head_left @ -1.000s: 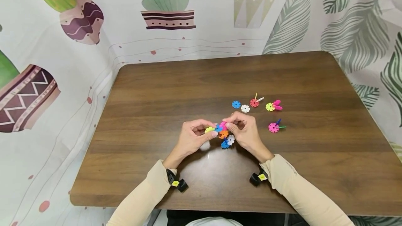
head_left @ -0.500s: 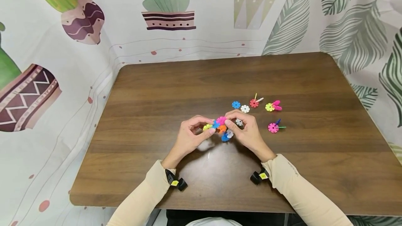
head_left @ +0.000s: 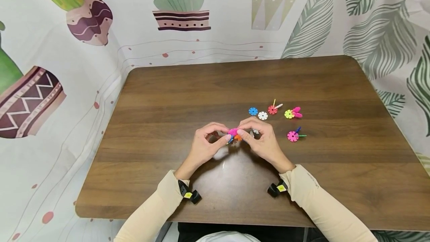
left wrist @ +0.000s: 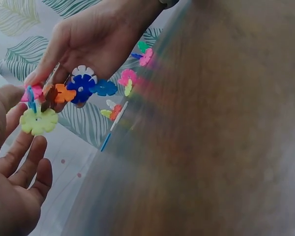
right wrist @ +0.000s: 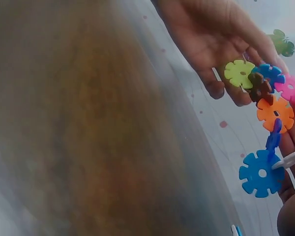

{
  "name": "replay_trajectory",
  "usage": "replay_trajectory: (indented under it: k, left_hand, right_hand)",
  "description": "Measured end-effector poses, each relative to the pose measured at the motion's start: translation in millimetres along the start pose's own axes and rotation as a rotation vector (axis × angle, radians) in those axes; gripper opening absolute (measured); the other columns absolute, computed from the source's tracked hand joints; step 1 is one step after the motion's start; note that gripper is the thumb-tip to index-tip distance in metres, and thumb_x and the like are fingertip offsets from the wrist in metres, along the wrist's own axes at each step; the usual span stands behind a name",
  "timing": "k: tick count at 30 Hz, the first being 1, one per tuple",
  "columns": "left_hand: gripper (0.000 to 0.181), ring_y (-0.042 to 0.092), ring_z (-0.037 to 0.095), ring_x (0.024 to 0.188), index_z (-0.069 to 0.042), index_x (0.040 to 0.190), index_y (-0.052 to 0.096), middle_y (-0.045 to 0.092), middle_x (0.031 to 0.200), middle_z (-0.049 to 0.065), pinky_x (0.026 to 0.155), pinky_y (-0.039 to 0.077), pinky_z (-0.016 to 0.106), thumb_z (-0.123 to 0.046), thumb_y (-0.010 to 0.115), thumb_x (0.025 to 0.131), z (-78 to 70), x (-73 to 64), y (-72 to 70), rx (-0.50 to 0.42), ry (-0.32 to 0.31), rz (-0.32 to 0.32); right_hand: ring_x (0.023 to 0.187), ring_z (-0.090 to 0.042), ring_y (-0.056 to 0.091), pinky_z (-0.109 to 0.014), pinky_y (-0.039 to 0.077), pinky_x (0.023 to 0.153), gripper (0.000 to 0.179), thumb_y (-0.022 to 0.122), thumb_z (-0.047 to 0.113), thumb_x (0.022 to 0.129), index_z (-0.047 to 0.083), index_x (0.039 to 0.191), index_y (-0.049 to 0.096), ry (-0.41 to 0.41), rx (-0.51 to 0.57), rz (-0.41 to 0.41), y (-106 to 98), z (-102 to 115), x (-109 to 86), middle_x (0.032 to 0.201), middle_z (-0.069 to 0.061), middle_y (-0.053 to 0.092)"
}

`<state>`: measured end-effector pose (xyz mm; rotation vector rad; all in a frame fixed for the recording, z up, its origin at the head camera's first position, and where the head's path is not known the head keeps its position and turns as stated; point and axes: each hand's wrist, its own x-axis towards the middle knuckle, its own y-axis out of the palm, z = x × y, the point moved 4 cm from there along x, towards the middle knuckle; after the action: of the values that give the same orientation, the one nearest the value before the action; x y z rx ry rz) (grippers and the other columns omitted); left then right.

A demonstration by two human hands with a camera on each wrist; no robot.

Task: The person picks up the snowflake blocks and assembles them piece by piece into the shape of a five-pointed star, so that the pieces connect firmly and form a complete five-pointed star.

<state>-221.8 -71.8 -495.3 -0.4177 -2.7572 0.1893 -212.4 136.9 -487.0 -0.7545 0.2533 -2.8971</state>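
Between my hands, above the table, is a linked chain of notched plastic discs. My left hand (head_left: 209, 143) and my right hand (head_left: 261, 139) both pinch it near the pink disc (head_left: 233, 132). The right wrist view shows the lime disc (right wrist: 239, 73), a blue disc (right wrist: 269, 73), a brown disc (right wrist: 260, 89) and the orange disc (right wrist: 275, 114) joined together. Below them hang a dark blue disc (right wrist: 273, 141), a bright blue disc (right wrist: 261, 177) and a white disc (right wrist: 294, 158). In the head view my fingers hide much of the chain.
On the wooden table (head_left: 161, 104), beyond my right hand, lie a loose blue disc (head_left: 253, 111) and a white disc (head_left: 262, 115). Nearby are small joined pieces: a red one (head_left: 272, 109), a lime-and-pink one (head_left: 289, 114) and a pink one (head_left: 292, 136).
The chain has been turned between my fingers. Its lime disc and hanging blue and white discs, visible earlier in the head view, are now mostly hidden. Both hands have stayed nearly in place.
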Motion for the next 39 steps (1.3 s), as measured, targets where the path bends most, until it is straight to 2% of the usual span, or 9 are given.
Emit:
replay_trajectory:
  k: [7, 11, 18, 21, 25, 29, 32, 36, 39]
  left_hand:
    - [0.007, 0.07, 0.012, 0.099, -0.005, 0.099, 0.082, 0.077, 0.108, 0.014, 0.083, 0.06, 0.023, -0.006, 0.083, 0.092, 0.8, 0.5, 2.2, -0.034, 0.008, -0.025]
    - [0.006, 0.07, 0.011, 0.096, -0.005, 0.098, 0.082, 0.077, 0.107, 0.015, 0.08, 0.059, 0.02, -0.006, 0.083, 0.092, 0.3, 0.8, 1.7, -0.043, 0.005, -0.036]
    - [0.005, 0.068, 0.011, 0.09, -0.004, 0.098, 0.082, 0.077, 0.106, 0.015, 0.076, 0.057, 0.021, -0.005, 0.082, 0.093, -0.7, 2.6, 0.0, -0.041, 0.022, -0.043]
    - [0.005, 0.067, 0.011, 0.089, -0.005, 0.098, 0.082, 0.077, 0.106, 0.014, 0.075, 0.057, 0.022, -0.005, 0.082, 0.093, -0.9, 2.9, -0.5, -0.045, 0.026, -0.045]
    - [0.005, 0.068, 0.012, 0.089, -0.006, 0.099, 0.082, 0.078, 0.106, 0.013, 0.075, 0.057, 0.023, -0.006, 0.083, 0.093, -2.0, 3.3, -0.3, -0.045, 0.022, -0.039]
    - [0.005, 0.068, 0.013, 0.088, -0.007, 0.099, 0.083, 0.078, 0.107, 0.011, 0.073, 0.056, 0.022, -0.007, 0.083, 0.093, -4.6, 2.5, -2.5, -0.044, 0.023, -0.043]
    - [0.005, 0.068, 0.013, 0.087, -0.007, 0.098, 0.083, 0.078, 0.106, 0.011, 0.071, 0.055, 0.02, -0.005, 0.083, 0.093, -6.2, 0.7, -5.2, -0.05, 0.015, -0.051]
    - [0.005, 0.067, 0.012, 0.087, -0.006, 0.098, 0.083, 0.078, 0.106, 0.011, 0.07, 0.055, 0.02, -0.006, 0.083, 0.093, -6.7, -1.9, -7.6, -0.052, -0.004, -0.045]
    - [0.005, 0.067, 0.012, 0.087, -0.006, 0.098, 0.083, 0.077, 0.106, 0.012, 0.07, 0.056, 0.02, -0.007, 0.083, 0.093, -6.1, -3.1, -8.1, -0.051, -0.014, -0.044]
  right_hand:
    - [0.106, -0.01, 0.071, -0.021, 0.053, 0.1, 0.014, 0.075, -0.003, 0.095, 0.007, 0.101, 0.083, -0.002, -0.032, 0.005, -2.7, 0.4, 1.4, 0.104, -0.01, 0.078]
    - [0.103, -0.007, 0.071, -0.019, 0.054, 0.097, 0.014, 0.072, 0.0, 0.099, 0.004, 0.109, 0.081, -0.008, -0.1, -0.073, -18.8, -2.9, 7.4, 0.106, -0.014, 0.08]
    - [0.089, 0.005, 0.063, -0.016, 0.048, 0.084, 0.022, 0.07, -0.003, 0.098, 0.006, 0.114, 0.081, 0.037, -0.414, -0.339, -78.3, -16.2, 23.1, 0.103, -0.016, 0.082]
    - [0.087, -0.005, 0.063, -0.019, 0.045, 0.078, 0.024, 0.066, -0.006, 0.096, 0.006, 0.111, 0.081, 0.069, -0.558, -0.356, -101.3, -21.9, 24.6, 0.104, -0.014, 0.081]
    - [0.081, -0.016, 0.06, -0.015, 0.039, 0.069, 0.026, 0.061, -0.009, 0.094, 0.004, 0.105, 0.082, 0.077, -0.701, -0.26, -120.9, -25.0, 24.8, 0.109, -0.015, 0.08]
    - [0.071, -0.008, 0.055, -0.012, 0.036, 0.065, 0.021, 0.066, -0.001, 0.097, 0.008, 0.106, 0.083, 0.13, -0.745, -0.144, -144.2, -16.0, 23.9, 0.1, -0.013, 0.081]
    - [0.068, -0.005, 0.056, -0.016, 0.043, 0.062, 0.014, 0.075, 0.008, 0.098, 0.013, 0.109, 0.082, 0.242, -0.688, 0.032, -162.0, -6.8, 15.7, 0.088, -0.009, 0.077]
    - [0.069, -0.013, 0.061, -0.025, 0.047, 0.058, 0.023, 0.081, 0.011, 0.096, 0.016, 0.118, 0.078, 0.413, -0.546, 0.328, -172.5, -2.1, -2.8, 0.084, -0.004, 0.074]
    - [0.07, -0.015, 0.06, -0.027, 0.046, 0.057, 0.029, 0.082, 0.01, 0.095, 0.018, 0.121, 0.076, 0.475, -0.492, 0.453, -170.7, -7.0, -8.8, 0.085, -0.002, 0.071]
